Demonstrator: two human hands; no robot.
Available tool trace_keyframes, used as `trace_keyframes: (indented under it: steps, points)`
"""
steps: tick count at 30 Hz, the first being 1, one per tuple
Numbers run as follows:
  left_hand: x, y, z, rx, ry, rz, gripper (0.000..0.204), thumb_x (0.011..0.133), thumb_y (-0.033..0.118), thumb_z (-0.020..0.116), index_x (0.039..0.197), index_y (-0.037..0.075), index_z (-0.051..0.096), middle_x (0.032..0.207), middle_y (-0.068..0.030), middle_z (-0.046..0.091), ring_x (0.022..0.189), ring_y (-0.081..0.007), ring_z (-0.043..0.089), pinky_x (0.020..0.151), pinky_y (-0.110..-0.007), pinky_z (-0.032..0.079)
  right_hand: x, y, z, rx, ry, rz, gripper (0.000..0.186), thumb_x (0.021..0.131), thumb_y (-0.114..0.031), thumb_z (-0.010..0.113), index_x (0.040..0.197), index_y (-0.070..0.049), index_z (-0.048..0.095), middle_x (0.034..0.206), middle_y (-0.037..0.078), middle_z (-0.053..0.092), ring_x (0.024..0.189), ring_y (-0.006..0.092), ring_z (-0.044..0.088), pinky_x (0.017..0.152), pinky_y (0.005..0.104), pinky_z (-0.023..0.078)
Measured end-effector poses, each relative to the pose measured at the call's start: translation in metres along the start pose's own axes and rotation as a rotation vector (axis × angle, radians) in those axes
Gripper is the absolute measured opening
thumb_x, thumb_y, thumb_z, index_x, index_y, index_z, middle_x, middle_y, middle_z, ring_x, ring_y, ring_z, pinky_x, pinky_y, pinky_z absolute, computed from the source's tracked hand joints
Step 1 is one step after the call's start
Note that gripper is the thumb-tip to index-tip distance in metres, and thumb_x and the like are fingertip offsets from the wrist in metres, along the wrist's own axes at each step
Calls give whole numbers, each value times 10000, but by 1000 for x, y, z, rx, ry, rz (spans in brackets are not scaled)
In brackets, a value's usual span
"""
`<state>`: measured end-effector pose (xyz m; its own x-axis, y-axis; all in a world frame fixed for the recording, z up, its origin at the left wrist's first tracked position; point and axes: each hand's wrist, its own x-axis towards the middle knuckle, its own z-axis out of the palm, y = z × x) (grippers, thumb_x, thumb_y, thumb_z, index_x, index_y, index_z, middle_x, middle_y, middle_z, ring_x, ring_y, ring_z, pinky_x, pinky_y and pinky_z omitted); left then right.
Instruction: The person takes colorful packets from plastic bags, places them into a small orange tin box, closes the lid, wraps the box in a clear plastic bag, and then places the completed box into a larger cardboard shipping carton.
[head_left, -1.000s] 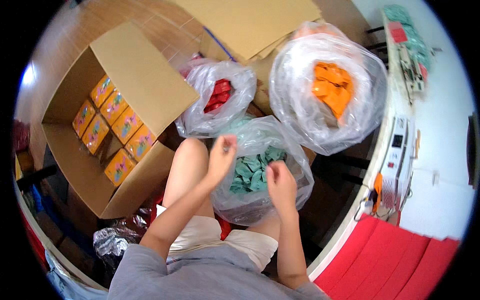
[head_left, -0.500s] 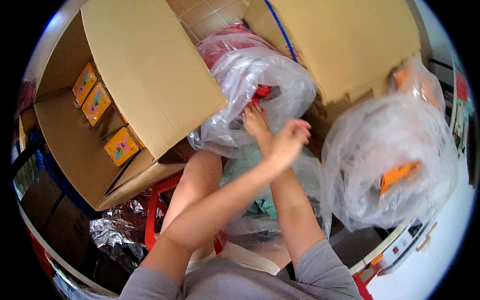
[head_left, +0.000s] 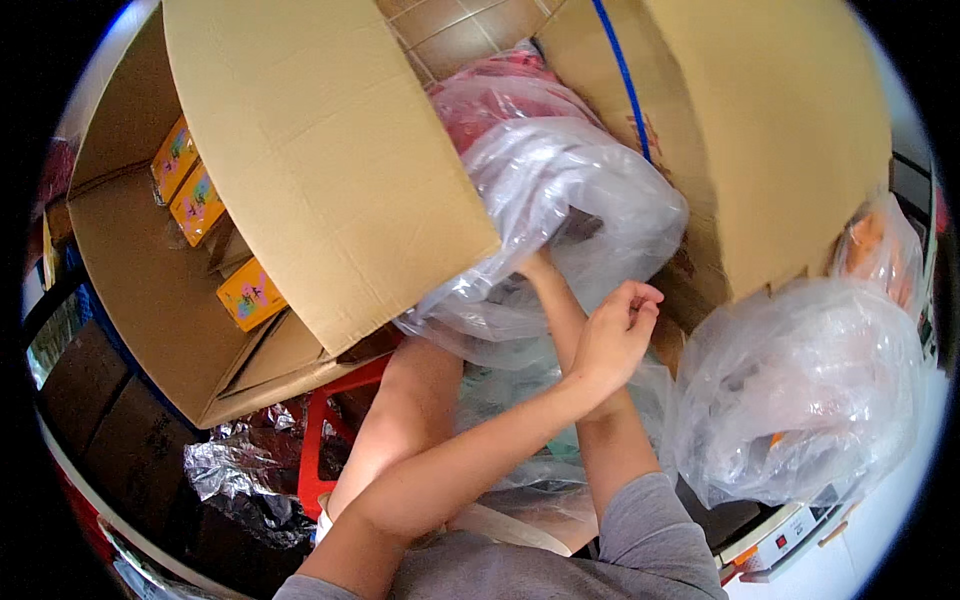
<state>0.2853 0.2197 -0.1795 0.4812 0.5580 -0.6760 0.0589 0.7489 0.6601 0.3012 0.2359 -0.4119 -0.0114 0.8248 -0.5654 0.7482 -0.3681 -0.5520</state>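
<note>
Toward one o'clock, the clear plastic bag (head_left: 600,165) is reached into by the right hand (head_left: 537,264): fingers swallowed by film, so its grip cannot be told! Over the right forearm (head_left: 558,305), toward three, the left hand (head_left: 618,325) is held loosely curled, thumb and fingertips parted, nothing seen inside. A reach-in seems to be under way; next, a sure hold down there looks called for.

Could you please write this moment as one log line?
Left hand: curled, to the right of the other | Right hand: mostly hidden in folds of plastic bag | At left: open carton holding orange boxes
</note>
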Motion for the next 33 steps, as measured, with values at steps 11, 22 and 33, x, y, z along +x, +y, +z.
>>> trace_keyframes:
  steps: [11, 22, 33]
  points:
    - [20, 50, -40, -238, 217, 122, 128, 957, 56, 455, 1000, 32, 573, 864, -15, 577, 769, -79, 537, 709, -221, 455, 133, -10, -13, -197, 144, 258, 497, 843, -354, 514, 1255, -77, 546, 1251, 154, 561, 1128, 306, 559, 938, 386, 452]
    - [29, 50, -51, -342, 269, 159, 128, 967, 82, 454, 1008, 37, 567, 839, -5, 548, 750, -66, 502, 673, -199, 424, 135, -11, -1, -185, 102, 265, 495, 826, -321, 551, 1253, -70, 537, 1234, 144, 566, 1114, 284, 561, 934, 376, 452]
    - [26, 49, -39, -328, 271, 146, 111, 964, 85, 468, 1001, 49, 566, 830, -2, 557, 747, -63, 507, 669, -200, 426, 133, -11, 0, -156, 105, 247, 499, 809, -287, 588, 1250, -62, 529, 1217, 135, 572, 1099, 262, 562, 930, 365, 452]
